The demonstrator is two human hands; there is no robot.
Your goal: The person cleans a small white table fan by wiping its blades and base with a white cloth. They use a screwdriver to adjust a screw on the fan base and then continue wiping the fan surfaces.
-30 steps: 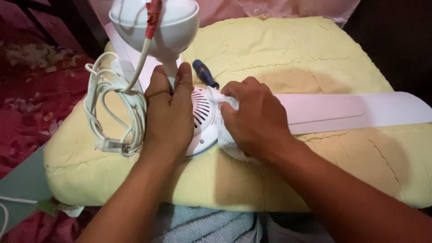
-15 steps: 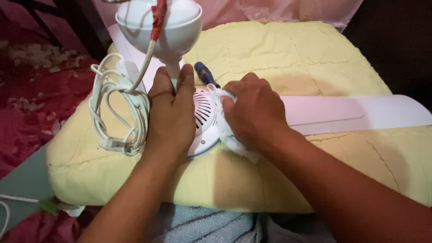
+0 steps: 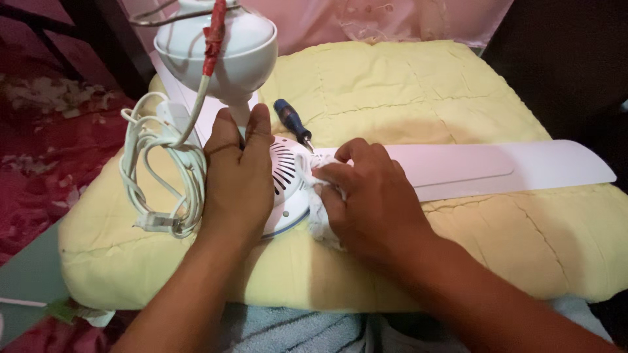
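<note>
A white ceiling fan lies on a yellow quilted cushion (image 3: 418,91). Its round vented motor housing (image 3: 288,180) sits between my hands. My left hand (image 3: 239,176) lies flat on the housing's left side, fingers up around the thin stem below the white bell-shaped canopy (image 3: 219,49). My right hand (image 3: 369,199) presses a crumpled white cloth (image 3: 317,202) against the housing's right edge. A long white blade (image 3: 497,168) runs out to the right from under my right hand.
A blue-handled screwdriver (image 3: 291,121) lies on the cushion just behind the housing. A coiled white cable (image 3: 163,176) rests left of my left hand, its lead taped red (image 3: 212,33) up at the canopy. Dark red patterned fabric (image 3: 39,144) lies left; striped grey cloth (image 3: 288,330) lies below.
My right hand with the cloth has slid down and toward me along the housing's right edge. My left hand keeps its place on the housing. The view has shifted slightly.
</note>
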